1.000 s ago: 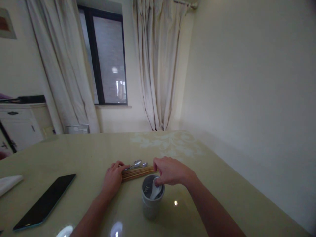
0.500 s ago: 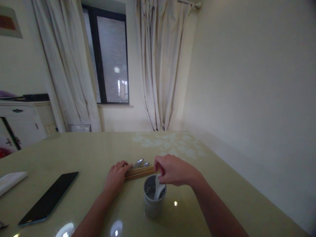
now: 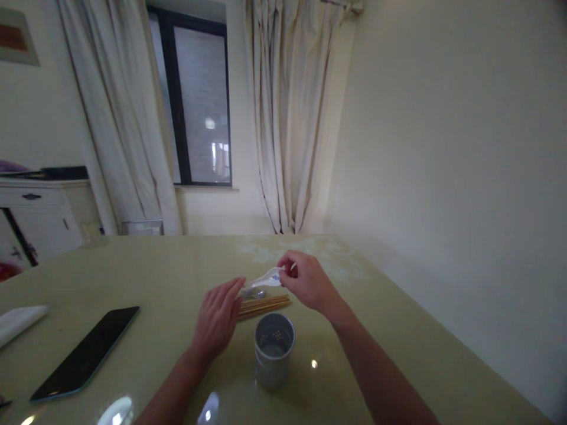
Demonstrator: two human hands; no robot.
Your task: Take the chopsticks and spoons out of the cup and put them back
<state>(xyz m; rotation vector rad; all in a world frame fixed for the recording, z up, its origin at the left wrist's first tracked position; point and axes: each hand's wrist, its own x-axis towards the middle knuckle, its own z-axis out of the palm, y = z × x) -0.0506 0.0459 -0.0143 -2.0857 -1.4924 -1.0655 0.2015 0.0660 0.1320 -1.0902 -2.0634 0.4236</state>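
Note:
My right hand (image 3: 305, 280) pinches a white ceramic soup spoon (image 3: 268, 278) with a blue mark, above the table behind the cup. The spoon's other end reaches the fingertips of my left hand (image 3: 218, 313); whether they touch it I cannot tell. My left fingers are stretched out over the left ends of a bundle of wooden chopsticks (image 3: 266, 304), partly hiding them. Metal spoons (image 3: 257, 293) lie just behind the chopsticks, partly covered. Nearer to me stands a grey cylindrical cup (image 3: 273, 354), upright, with small holes in its bottom.
A dark tablet (image 3: 86, 353) lies on the glossy table (image 3: 168, 271) at left, beside a white object (image 3: 20, 323) at the edge of view. A plain wall (image 3: 452, 177) runs along the right side. Curtains (image 3: 292, 118) hang behind the table.
My right hand has lifted the soup spoon out of the cup and carried it back behind the chopsticks. The left hand has shifted slightly, its fingers now at the spoon's end.

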